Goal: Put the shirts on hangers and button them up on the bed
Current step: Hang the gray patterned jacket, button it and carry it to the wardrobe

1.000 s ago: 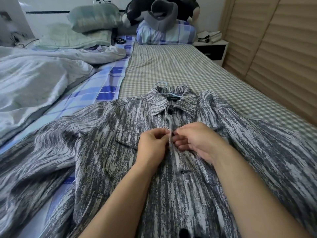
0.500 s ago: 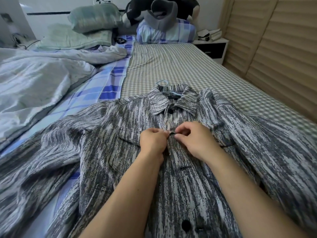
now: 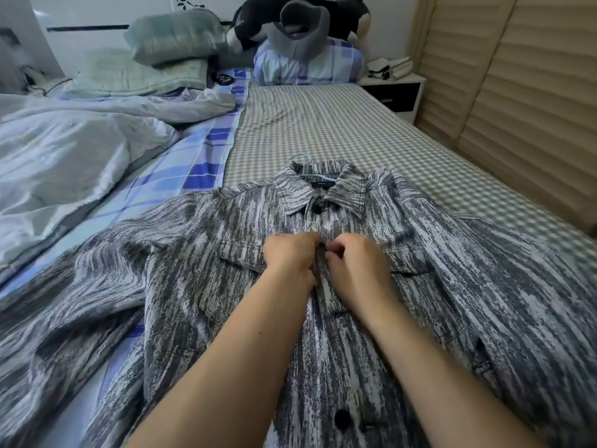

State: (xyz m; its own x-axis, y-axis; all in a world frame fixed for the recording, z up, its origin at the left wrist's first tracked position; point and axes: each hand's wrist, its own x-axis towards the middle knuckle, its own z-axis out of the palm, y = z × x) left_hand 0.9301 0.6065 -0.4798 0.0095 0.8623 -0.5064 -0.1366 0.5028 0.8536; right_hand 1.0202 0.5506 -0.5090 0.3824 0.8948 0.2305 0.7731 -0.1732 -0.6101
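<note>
**Second button under way, both hands at the placket**

At the bed's (image 3: 323, 124) left edge lies a rumpled duvet (image 3: 64, 163). Centre of the bed: the streaked grey shirt (image 3: 200, 253), flat, collar away from the person, hanger hook (image 3: 298, 157) poking out above it. Its long axis runs straight from the person to the headboard. Left hand (image 3: 289, 258) pinches the left front edge; right hand (image 3: 353, 263) pinches the opposite edge, fingertips meeting at the placket just below the fastened collar button (image 3: 317, 208). The button between them looks dark, though I can't tell if it's through. Next button (image 3: 342, 419) lies nearer the person, down the same line. The collar label (image 3: 324, 183) is too small to read.
</note>
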